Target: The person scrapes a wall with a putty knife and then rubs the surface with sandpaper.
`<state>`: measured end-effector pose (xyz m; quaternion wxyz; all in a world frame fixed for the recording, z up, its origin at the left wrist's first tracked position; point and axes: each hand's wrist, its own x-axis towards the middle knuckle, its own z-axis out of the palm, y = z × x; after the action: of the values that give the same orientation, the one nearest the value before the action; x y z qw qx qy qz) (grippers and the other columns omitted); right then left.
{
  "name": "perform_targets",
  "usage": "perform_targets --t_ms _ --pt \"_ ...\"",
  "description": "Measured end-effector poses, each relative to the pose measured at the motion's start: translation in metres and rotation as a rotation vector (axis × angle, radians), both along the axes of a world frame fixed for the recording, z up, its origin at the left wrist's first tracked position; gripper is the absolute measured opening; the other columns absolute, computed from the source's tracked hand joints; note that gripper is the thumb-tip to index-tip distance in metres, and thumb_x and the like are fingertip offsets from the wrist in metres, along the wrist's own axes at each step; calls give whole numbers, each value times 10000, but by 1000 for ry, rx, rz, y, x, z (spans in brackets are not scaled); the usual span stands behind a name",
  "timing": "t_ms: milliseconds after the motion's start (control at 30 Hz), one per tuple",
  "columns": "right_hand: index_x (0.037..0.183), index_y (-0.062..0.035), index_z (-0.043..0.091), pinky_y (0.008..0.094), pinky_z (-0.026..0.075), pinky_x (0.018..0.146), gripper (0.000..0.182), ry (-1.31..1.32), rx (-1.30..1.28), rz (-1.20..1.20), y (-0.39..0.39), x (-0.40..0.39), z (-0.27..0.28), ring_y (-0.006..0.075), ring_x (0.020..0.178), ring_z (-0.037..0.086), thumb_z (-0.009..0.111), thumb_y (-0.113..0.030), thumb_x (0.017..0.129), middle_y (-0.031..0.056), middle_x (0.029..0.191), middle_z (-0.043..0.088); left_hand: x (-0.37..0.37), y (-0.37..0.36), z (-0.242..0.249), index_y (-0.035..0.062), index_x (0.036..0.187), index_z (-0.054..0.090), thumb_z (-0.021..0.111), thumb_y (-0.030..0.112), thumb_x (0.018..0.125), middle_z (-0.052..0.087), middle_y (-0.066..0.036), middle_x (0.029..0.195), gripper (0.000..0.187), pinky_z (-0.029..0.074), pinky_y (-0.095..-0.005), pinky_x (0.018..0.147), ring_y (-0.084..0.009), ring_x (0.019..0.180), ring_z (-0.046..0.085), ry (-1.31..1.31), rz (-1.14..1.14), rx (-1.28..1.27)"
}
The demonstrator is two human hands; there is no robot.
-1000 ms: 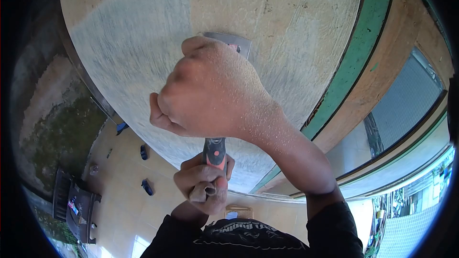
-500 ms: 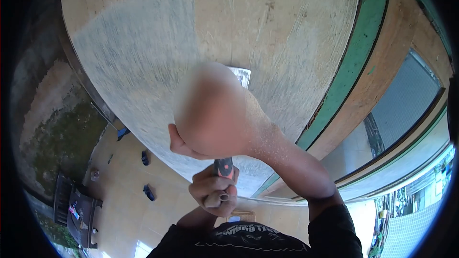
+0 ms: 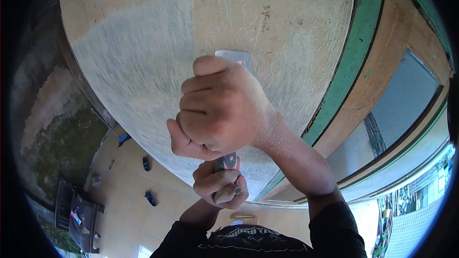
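Both of my hands grip a scraper (image 3: 229, 161) with a dark and red handle, pointing up along a wall (image 3: 143, 57). My left hand (image 3: 220, 185) is wrapped round the handle's lower part. Higher up, my right hand (image 3: 222, 107) is closed in a fist round the scraper and hides its middle. Past the right knuckles shows the flat metal blade (image 3: 234, 56), its edge right at the wall surface. The wall is beige in places and streaked greyish white in others. Pale dust coats the right hand and wrist.
A green frame (image 3: 364, 43) and a wooden window (image 3: 406, 100) border the wall on the right. Down on the tiled floor at left lie dark sandals (image 3: 150, 198), near a dark wooden bench (image 3: 83, 220). A woven chair (image 3: 244, 219) is behind me.
The scraper has moved up the wall, and more of its blade shows above the right hand. The right hand, blurred before, is now sharper. Both hands keep their hold.
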<state>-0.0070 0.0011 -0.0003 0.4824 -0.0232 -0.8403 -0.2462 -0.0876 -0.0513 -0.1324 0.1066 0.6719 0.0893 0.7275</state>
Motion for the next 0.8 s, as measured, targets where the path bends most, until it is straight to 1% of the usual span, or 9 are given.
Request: perform_targets --t_ms 67,167,300,367,400,567,667,733,800 --pt "421 -112 279 279 251 444 372 64 5 152 6 -2 -2 137 373 327 581 -68 632 -21 404 297 -1 0 -4 -5 605 469 621 112 768 418 -76 507 252 322 -274 391 -171 429 399 21 19 1" --pt "420 -112 281 280 254 449 373 29 -43 130 0 -2 -23 138 376 331 581 -72 637 -12 406 299 -2 -5 -21 2 596 468 613 102 761 439 -84 516 242 337 -271 393 -172 428 402 32 25 -33" --pt "419 -113 289 280 276 453 371 46 -6 113 3 3 -12 128 379 332 579 -84 648 -18 403 305 4 -3 -15 4 582 452 618 99 749 430 -82 511 254 334 -278 383 -174 410 396 -17 18 -30" --pt "417 -114 294 281 279 452 372 68 7 117 6 0 2 127 378 330 581 -90 653 -22 401 305 -2 2 -1 -5 617 545 635 38 598 535 -138 576 102 383 -254 449 -198 457 496 21 6 -54" --pt "416 -115 298 282 282 451 373 89 24 116 6 -1 6 126 378 329 582 -96 658 -26 398 305 -2 3 -1 -4 628 549 636 28 589 537 -136 581 100 380 -252 440 -189 459 499 17 -5 -56" --pt "413 -116 304 284 285 447 378 18 -31 99 0 5 -26 125 375 338 589 -94 661 -32 393 310 2 -7 -33 -3 628 540 628 40 603 537 -130 582 101 397 -270 441 -192 454 490 14 -2 -95" --pt "412 -118 307 283 282 442 380 16 -22 108 4 5 -7 120 372 338 591 -89 662 -37 390 311 4 -2 -21 -7 624 522 623 41 620 528 -129 569 113 388 -266 435 -206 437 476 -10 9 -20" --pt "411 -118 307 283 279 440 382 28 -8 108 5 0 0 118 371 337 591 -87 663 -38 390 310 -3 -1 1 -11 626 520 625 42 632 526 -135 571 118 390 -270 436 -206 440 474 -4 -47 -94" --pt "407 -117 304 281 278 437 390 30 -19 80 4 0 -1 120 369 341 598 -92 662 -40 388 308 -1 -3 1 -12 624 521 627 46 635 527 -139 569 122 393 -271 440 -206 444 476 -2 -78 -111"
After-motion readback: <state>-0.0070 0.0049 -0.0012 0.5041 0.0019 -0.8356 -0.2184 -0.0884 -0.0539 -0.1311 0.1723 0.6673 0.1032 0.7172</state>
